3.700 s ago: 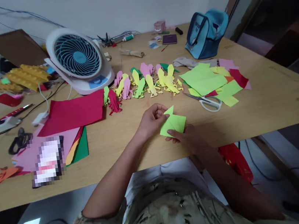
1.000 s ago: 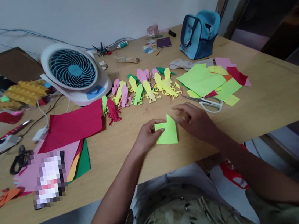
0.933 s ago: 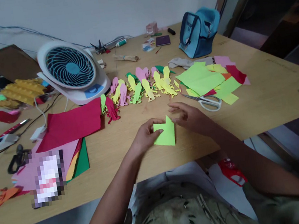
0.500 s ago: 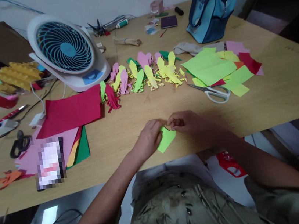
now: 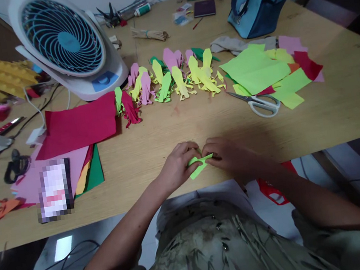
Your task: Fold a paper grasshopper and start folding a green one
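Note:
Near the table's front edge, a small lime-green sheet (image 5: 198, 168) is folded between my two hands. My left hand (image 5: 183, 161) pinches its left side, and my right hand (image 5: 217, 152) grips the right side, the fingertips of both almost meeting. Beyond them lies a row of cut shapes in yellow (image 5: 179, 81), pink (image 5: 146, 88), green and red. Scissors with white handles (image 5: 265, 106) rest to the right, beside a pile of lime-green sheets (image 5: 254, 71) and coloured scraps.
A white fan (image 5: 68, 43) stands at the back left. Red sheets (image 5: 78, 127), a phone (image 5: 54, 190) and black-handled scissors (image 5: 17, 166) lie at the left. At the back right is a blue bag (image 5: 255, 3). Orange pieces (image 5: 2, 208) lie far left.
The lime-green sheet, flatter before, is now folded up between my fingers. My right hand has closed on its right side. The camera view has shifted, so the table items appear higher.

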{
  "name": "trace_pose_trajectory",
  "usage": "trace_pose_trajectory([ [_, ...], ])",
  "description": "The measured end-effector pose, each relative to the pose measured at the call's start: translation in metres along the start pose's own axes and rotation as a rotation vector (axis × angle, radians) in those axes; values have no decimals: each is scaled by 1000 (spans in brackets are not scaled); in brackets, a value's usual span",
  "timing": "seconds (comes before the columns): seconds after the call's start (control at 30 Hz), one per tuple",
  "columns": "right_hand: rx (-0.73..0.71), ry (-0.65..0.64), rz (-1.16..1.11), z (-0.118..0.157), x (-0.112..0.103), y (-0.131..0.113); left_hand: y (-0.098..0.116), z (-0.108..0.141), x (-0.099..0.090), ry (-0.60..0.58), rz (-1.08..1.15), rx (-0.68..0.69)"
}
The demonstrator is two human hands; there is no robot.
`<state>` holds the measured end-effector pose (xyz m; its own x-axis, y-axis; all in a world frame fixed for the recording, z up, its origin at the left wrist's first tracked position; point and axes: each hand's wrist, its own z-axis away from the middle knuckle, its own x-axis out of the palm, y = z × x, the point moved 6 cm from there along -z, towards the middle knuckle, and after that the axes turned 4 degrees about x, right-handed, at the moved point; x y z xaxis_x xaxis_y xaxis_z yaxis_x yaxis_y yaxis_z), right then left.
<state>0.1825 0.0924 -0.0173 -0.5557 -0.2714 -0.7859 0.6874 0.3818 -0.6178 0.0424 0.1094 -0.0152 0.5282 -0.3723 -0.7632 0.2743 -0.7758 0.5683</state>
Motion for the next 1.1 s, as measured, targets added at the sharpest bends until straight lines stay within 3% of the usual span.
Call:
trace_pose_trajectory([
  [0.33, -128, 298, 415, 38, 13, -22, 7, 8, -2, 18, -81, 111],
  [0.5, -151, 418, 502, 44, 13, -29, 17, 19, -1, -4, -257, 194],
  [0.73, -123, 333, 476, 47, 14, -30, 31, 31, 7, -117, -440, 202],
  [0.87, -85, 378, 435, 55, 15, -34, 31, 34, 9, -162, -444, 171],
  [1.0, -61, 414, 441, 53, 17, -32, 30, 36, 9, -144, -463, 114],
  [1.1, -74, 358, 467, 41, 18, -29, 28, 36, 7, -101, -524, 45],
])
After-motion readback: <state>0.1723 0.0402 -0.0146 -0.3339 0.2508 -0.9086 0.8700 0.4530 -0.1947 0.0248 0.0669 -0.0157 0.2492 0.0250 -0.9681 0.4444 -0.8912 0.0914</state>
